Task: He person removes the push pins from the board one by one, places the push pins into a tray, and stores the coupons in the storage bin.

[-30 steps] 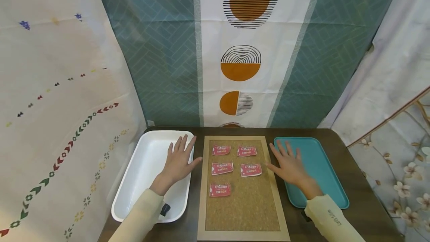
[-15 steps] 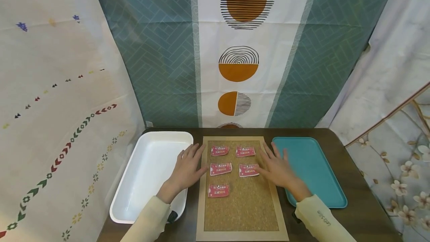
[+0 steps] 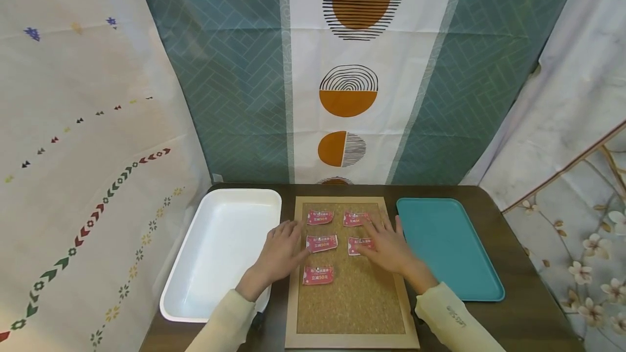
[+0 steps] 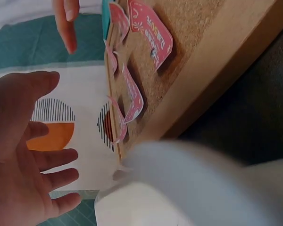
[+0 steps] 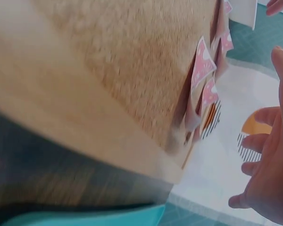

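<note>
A wood-framed cork board (image 3: 354, 308) bears several pink paper coupons, each with a pin in it. One coupon (image 3: 318, 275) sits alone in the lowest row at the left. My left hand (image 3: 279, 251) hovers over the board's left edge with relaxed, spread fingers and holds nothing. My right hand (image 3: 395, 251) is above the right side, its fingertips partly covering the two right coupons in the head view. In the left wrist view, the nearest coupon (image 4: 151, 33) curls off the cork, and the left palm (image 4: 14, 160) stands apart from it. The right fingers (image 5: 257, 141) also look clear of the cork.
A white tray (image 3: 168, 281) lies left of the board, partly under the left forearm. To the right lies a teal tray (image 3: 452, 249). Everything rests on a dark wooden table (image 3: 533, 308). Patterned cloths (image 3: 235, 96) hang behind and at both sides.
Both hands have moved inward from over the trays to above the board, the right one now over the right coupons. The coupons have stayed in place.
</note>
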{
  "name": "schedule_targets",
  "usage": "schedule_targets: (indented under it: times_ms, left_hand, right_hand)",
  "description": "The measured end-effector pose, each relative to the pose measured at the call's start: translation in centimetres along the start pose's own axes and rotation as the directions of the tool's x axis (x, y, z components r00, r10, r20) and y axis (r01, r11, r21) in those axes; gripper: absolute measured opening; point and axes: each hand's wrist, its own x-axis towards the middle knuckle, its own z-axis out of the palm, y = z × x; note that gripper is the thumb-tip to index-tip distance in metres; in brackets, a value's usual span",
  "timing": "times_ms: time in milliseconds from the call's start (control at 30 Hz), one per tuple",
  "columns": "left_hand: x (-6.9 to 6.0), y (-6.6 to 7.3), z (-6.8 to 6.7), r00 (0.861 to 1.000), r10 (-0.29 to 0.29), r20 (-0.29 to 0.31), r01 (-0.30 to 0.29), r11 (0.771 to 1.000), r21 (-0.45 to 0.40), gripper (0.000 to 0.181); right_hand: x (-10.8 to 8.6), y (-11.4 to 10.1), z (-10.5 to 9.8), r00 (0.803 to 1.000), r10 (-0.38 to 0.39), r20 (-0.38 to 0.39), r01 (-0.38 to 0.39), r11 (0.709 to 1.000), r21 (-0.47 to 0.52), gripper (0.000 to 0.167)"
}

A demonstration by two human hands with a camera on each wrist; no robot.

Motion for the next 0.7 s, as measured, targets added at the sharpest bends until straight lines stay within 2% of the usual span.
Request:
schedule_targets:
  times_ms: [167,333,700]
  left_hand:
    - [-0.1,0.5,0.3,1.000,0.017,0.026,-0.016,0.999,-0.028,0.075]
    - [-0.2,0.8,0.7,0.999,0.030,0.041,-0.029,0.999,-0.034,0.069]
    - [-0.5,1.4,1.3,0.999,0.016,0.047,-0.012,0.996,-0.094,0.066]
  right_hand:
    - [0.4,-1.1,0.3,1.000,-0.012,0.011,0.011,1.000,0.015,0.081]
    - [0.8,-1.8,0.6,0.999,-0.017,0.031,0.017,1.000,-0.009,0.082]
    - [1.2,-3.4,1.4,0.997,-0.039,0.061,0.038,0.999,0.009,0.081]
